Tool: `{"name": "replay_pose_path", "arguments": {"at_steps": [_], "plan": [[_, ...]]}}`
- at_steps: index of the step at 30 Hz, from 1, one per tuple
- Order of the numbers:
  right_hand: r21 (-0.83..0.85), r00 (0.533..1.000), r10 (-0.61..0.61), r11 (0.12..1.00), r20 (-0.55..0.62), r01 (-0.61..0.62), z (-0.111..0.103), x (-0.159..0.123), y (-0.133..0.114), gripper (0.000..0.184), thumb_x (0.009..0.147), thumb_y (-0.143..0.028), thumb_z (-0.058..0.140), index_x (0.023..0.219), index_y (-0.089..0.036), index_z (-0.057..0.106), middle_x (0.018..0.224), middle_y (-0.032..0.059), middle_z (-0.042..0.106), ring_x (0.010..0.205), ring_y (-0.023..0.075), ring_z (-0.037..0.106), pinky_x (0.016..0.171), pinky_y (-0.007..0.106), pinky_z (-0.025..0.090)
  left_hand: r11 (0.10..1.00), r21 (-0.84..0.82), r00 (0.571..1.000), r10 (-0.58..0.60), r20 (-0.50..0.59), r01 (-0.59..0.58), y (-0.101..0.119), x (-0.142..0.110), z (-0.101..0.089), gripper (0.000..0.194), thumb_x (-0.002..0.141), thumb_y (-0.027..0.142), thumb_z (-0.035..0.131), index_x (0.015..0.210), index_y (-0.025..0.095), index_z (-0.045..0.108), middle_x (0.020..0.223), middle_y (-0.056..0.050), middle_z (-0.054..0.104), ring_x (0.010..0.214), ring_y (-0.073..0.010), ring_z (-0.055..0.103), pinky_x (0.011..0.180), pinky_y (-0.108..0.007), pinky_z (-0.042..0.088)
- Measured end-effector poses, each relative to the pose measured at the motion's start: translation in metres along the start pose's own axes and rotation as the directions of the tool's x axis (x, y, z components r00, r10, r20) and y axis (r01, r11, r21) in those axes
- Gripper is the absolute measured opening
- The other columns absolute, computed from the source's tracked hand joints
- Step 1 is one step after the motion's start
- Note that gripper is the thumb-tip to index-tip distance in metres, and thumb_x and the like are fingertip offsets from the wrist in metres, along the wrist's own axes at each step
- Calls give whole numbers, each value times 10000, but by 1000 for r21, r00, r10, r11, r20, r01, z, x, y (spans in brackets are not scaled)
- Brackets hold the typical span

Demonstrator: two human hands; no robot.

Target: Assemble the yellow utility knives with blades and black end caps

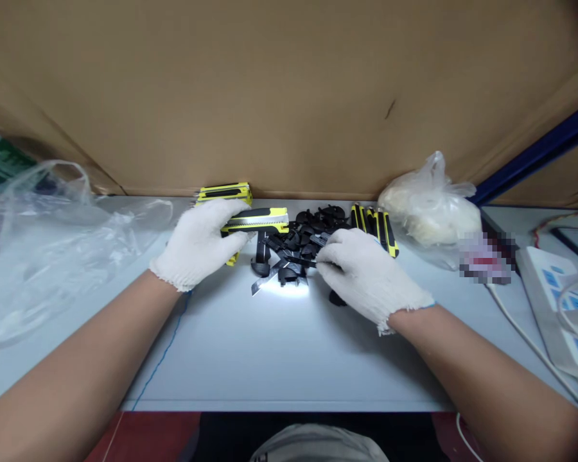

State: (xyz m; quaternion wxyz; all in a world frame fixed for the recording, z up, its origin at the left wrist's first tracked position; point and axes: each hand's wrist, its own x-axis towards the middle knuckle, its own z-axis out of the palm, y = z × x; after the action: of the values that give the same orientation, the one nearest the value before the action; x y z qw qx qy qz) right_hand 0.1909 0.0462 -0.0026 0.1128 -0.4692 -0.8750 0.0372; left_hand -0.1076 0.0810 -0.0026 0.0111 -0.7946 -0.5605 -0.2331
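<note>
My left hand (207, 240), in a white knit glove, is closed around a yellow and black utility knife handle (257, 221). The handle lies nearly level, with a toothed metal channel facing me. My gloved right hand (361, 269) pinches a thin dark blade (301, 261) that points left over the pile. Its fingertips are partly hidden by the glove. Between and behind both hands lies a heap of black plastic knife parts (313, 228), with a shiny loose blade (264, 280) at its front edge.
Yellow and black knife handles (224, 191) are stacked behind my left hand; several more handles (373, 221) lie at the right. A clear plastic bag (52, 256) covers the table's left side. At the right are a tied bag (428, 212) and a power strip (553, 301) with cables.
</note>
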Motion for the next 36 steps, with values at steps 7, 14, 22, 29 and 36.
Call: {"name": "replay_pose_path", "arguments": {"at_steps": [7,14,22,29,36], "plan": [[291,994,105,951,14,-104,-6,2,-1,254,940,-137,656,800,-261,827,854,13,670,834,179,617,737,303,441,1000,-8,1000,14,-1,-14,-3,-1,3,333,899,322,658,1216,294,756,1186,-45,810,1079,-323,758,883,-420,576],[552,947,316,799,-46,-240,-19,-6,6,165,952,-262,640,864,-250,779,841,-16,738,792,193,665,695,307,490,1000,-20,1000,23,-8,-24,-4,-2,3,410,884,285,634,1280,299,737,1250,-43,800,1144,-317,748,950,-421,591],[964,917,304,-129,260,-231,-17,2,0,128,793,-205,712,909,-228,664,686,-29,683,432,89,427,514,280,469,999,-31,999,32,12,-32,2,-3,4,319,925,326,634,1220,282,749,1201,-50,806,1081,-307,759,907,-405,578],[909,924,249,-373,292,-186,-7,1,0,195,914,-393,638,1024,-232,640,947,60,749,695,203,704,616,371,618,998,-15,998,57,7,-57,8,-5,-1,272,923,321,644,1174,280,741,1150,-51,811,1009,-295,760,834,-396,565],[969,942,242,-143,233,-203,-8,-1,-4,625,751,-141,706,1344,-315,612,950,-22,728,455,77,562,391,190,394,995,-50,995,91,33,-89,11,-7,-3,304,915,315,622,1192,287,743,1129,-32,817,990,-282,759,818,-382,550]]}}
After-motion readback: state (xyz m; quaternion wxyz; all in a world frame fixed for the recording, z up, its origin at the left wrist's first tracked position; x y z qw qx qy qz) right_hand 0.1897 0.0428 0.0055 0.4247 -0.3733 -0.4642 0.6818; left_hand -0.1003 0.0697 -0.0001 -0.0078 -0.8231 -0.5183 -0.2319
